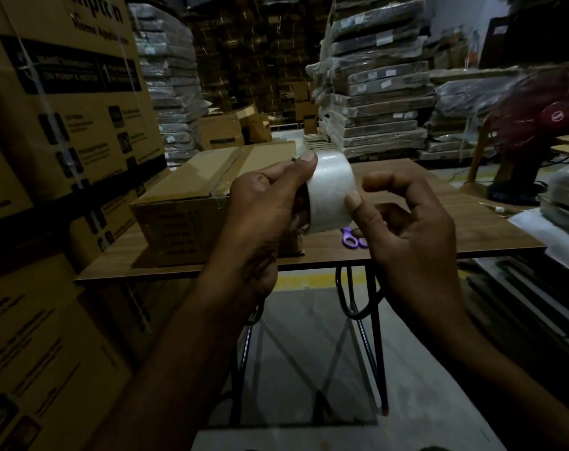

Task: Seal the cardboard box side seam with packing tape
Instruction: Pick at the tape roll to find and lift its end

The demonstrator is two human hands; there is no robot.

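Cardboard box (192, 203), brown and oblong, lies centre-left of frame on the wooden table (439, 222), side seam seemingly untaped. My left hand (263, 216) grips the clear packing-tape roll (332, 193) mid-frame. My right hand (406, 236) thumbs it, fingers half curled; tape end caught or not, I cannot tell. All taping remains.

The left hand (263, 216) covers the left side and core of the tape roll (332, 193), and the near right corner of the cardboard box (192, 196). Of the scissors (351, 239) I see only purple handles; the right hand (413, 236) hides the rest. I can't tell whether its thumb has any loose tape. The box print is too dim to read. The fan (543, 125), far right, is blurred and cut by the edge.
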